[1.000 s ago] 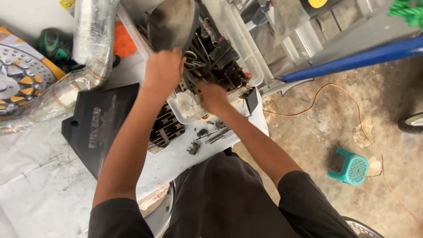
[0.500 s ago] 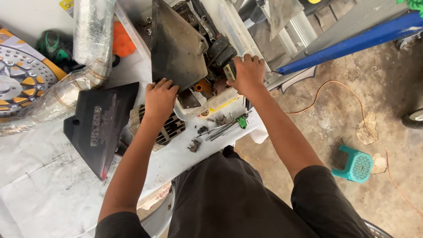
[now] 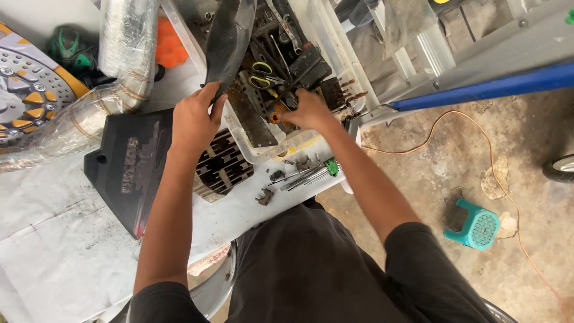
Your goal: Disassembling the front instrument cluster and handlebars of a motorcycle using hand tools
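Observation:
My left hand (image 3: 194, 116) grips the lower end of a dark curved plastic panel (image 3: 227, 39), holding it tilted up over a white tool tray (image 3: 263, 152). My right hand (image 3: 308, 110) reaches into that tray and closes around an orange-handled tool (image 3: 274, 115) among several rusty tools and a pair of yellow-handled scissors (image 3: 260, 75). A finned grey engine part (image 3: 222, 167) lies under my left wrist. Beside it rests a flat black side cover (image 3: 128, 167).
A white sheet (image 3: 54, 239) covers the bench. On it lie small metal parts and a green-handled key set (image 3: 311, 173). A plastic-wrapped exhaust pipe (image 3: 122, 54) and a brake disc (image 3: 27, 90) sit at the left. On the concrete floor are a teal stool (image 3: 478, 224), an orange cord (image 3: 454, 119) and a blue bar (image 3: 490, 90).
The dark panel has swung up and away from the tray, now held by my left hand alone. My right hand has dropped from the panel's edge into the tray onto the orange-handled tool.

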